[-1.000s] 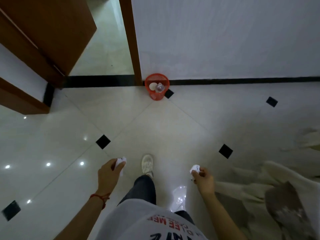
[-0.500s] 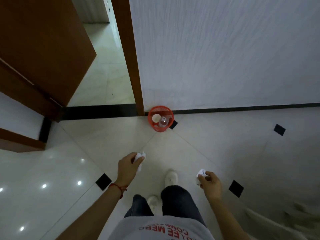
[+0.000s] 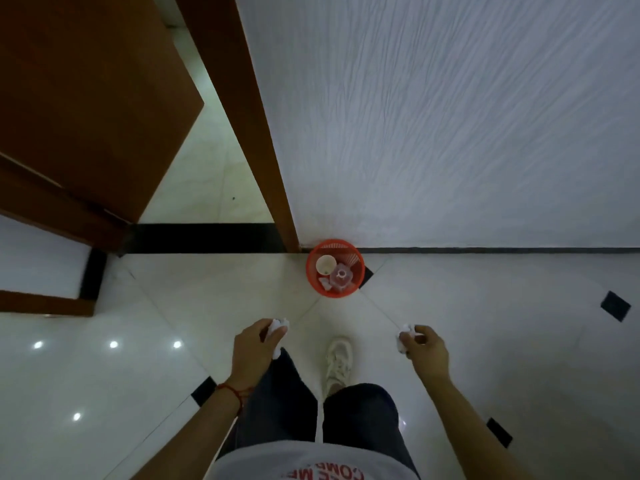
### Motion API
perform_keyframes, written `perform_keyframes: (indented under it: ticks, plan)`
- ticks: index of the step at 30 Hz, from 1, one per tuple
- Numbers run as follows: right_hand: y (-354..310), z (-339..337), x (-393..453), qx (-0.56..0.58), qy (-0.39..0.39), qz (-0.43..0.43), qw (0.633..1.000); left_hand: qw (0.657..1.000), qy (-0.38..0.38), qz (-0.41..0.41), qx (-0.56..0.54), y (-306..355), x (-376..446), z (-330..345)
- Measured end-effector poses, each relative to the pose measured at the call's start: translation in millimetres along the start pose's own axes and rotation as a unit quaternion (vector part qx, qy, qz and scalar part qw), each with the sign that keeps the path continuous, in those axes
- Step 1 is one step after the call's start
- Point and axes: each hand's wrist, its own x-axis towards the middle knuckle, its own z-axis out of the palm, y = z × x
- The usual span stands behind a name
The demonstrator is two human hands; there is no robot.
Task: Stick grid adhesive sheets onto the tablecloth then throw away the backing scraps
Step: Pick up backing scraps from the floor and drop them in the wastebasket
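The sticking looks finished; the step in hand is the disposal of the backing scraps. The left hand (image 3: 254, 348) pinches one crumpled white scrap (image 3: 278, 325) between curled fingers, and the right hand (image 3: 424, 348) grips another scrap (image 3: 404, 337) the same way. The orange mesh wastebasket (image 3: 335, 268) stands ahead on the tiled floor (image 3: 173, 306) against the wall (image 3: 450, 133), well apart from both hands. The next move calls for bringing each hand over its rim before letting go.

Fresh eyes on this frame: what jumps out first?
The orange bin on the floor against the white wall, beside the door frame, with a cup and other rubbish inside. Nearer the camera, the left hand and right hand each grip a crumpled white scrap, short of the bin.
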Motion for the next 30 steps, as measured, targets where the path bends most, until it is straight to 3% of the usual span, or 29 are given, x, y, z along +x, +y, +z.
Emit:
perform_keyframes:
  ticks: [6,12,17,22,30]
  plan:
    - [-45.9,59.3,80.3,0.004,-0.038,-0.012,0.999,0.999,-0.014,-0.033,-0.002,0.4,79.6,30.5]
    - [-25.2,132.9,168.4,0.027,-0.021,0.032,0.999,0.998,-0.051,-0.023,0.042,-29.2,182.4,92.5]
    - [-1.9,178.6,227.8,0.044,-0.026,0.056,0.997,0.996,-0.031,-0.015,0.08,-62.5,256.0,140.9]
    - [19.1,206.6,268.8,0.009,-0.03,0.053,0.998,0.993,-0.079,-0.026,0.085,-88.3,295.9,187.4]
    - [37.4,235.6,311.3,-0.015,-0.031,0.047,0.998,0.991,-0.069,-0.103,0.042,-119.5,327.1,221.7]
